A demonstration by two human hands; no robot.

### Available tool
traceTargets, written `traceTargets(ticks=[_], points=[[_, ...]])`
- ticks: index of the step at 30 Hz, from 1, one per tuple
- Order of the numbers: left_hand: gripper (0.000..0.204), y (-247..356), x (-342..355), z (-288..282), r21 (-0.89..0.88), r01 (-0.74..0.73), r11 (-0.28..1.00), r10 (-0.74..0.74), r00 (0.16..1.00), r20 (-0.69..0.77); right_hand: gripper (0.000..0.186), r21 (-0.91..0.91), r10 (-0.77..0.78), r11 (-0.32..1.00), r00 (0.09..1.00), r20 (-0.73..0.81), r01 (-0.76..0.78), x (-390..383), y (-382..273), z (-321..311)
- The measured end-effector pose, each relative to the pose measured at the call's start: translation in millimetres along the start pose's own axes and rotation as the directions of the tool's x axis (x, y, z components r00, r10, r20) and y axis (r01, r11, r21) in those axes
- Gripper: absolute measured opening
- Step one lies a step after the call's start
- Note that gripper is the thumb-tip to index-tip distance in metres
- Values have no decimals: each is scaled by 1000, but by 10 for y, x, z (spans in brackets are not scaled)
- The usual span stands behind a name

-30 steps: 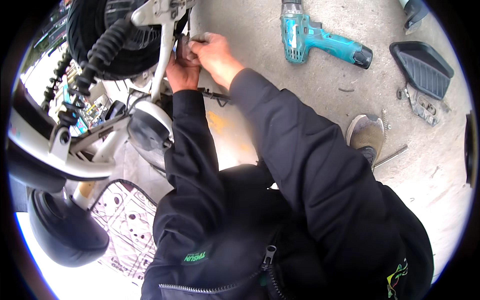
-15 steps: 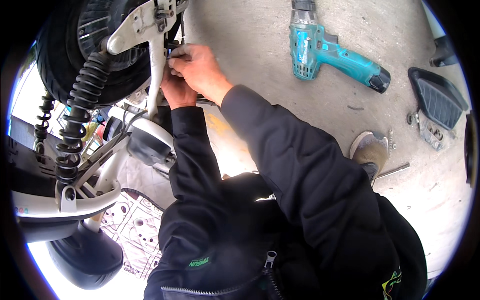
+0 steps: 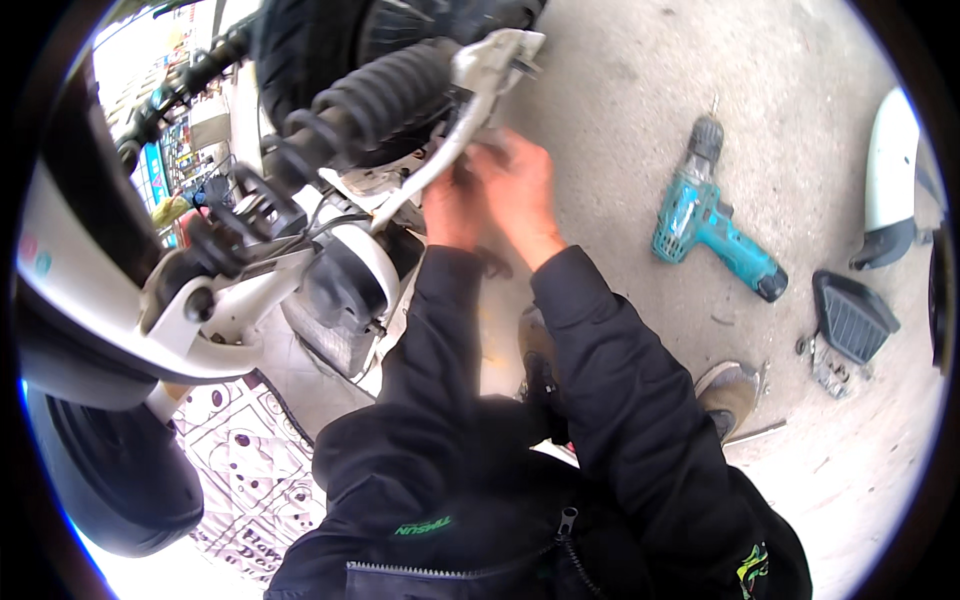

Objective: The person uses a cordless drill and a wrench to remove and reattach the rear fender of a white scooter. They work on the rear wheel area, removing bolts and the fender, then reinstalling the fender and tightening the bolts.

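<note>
Both hands work close together at the white metal arm point(image 3: 440, 165) beside the rear wheel of a white scooter. My right hand point(image 3: 520, 190) is closed, its fingertips pressed together and smeared by motion against the end of this arm. Just left of it, my left hand point(image 3: 452, 212) reaches up with curled fingers, partly covered by the arm and the right hand. What either hand holds is hidden or too small to make out. A black coil spring shock absorber point(image 3: 385, 95) runs beside the black tyre point(image 3: 305, 60).
A teal cordless drill point(image 3: 690, 215) lies on the concrete floor to the right. Beyond it are a white curved panel point(image 3: 890, 165), a black ribbed plastic piece point(image 3: 855, 315) and a small metal bracket point(image 3: 828, 368). A patterned mat point(image 3: 245, 470) shows at lower left.
The view has shifted, so the scooter, drill and floor parts sit elsewhere in it. Both hands remain together at the white arm; the right hand's fingers now look more blurred.
</note>
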State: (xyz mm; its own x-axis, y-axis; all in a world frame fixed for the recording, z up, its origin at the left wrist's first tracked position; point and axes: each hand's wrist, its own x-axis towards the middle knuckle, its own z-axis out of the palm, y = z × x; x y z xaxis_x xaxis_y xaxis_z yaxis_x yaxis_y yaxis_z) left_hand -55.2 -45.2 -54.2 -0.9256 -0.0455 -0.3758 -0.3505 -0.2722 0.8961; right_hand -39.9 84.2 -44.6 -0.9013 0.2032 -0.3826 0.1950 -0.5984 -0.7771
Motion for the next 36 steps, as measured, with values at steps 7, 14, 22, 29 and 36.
traceTargets(ticks=[7, 14, 22, 29, 36], points=[[37, 81, 29, -20, 515, -137, 846, 163, 987, -6, 19, 349, 153, 917, 978, 139, -194, 67, 209, 56], [33, -100, 61, -334, 630, -207, 748, 260, 966, 8, 15, 407, 252, 878, 966, 53, -252, 10, 302, 204], [32, 55, -19, -50, 253, -33, 967, 55, 995, -82, 11, 193, 123, 975, 990, -65, -108, -44, 218, 227], [29, 123, 21, 160, -39, 61, 997, -65, 992, -108, 10, 171, 81, 983, 990, -115, -60, 47, 297, 246], [32, 37, 39, 52, -175, 130, 976, -150, 983, -107, 13, -353, -251, 916, 957, -143, 188, -31, 148, 228]])
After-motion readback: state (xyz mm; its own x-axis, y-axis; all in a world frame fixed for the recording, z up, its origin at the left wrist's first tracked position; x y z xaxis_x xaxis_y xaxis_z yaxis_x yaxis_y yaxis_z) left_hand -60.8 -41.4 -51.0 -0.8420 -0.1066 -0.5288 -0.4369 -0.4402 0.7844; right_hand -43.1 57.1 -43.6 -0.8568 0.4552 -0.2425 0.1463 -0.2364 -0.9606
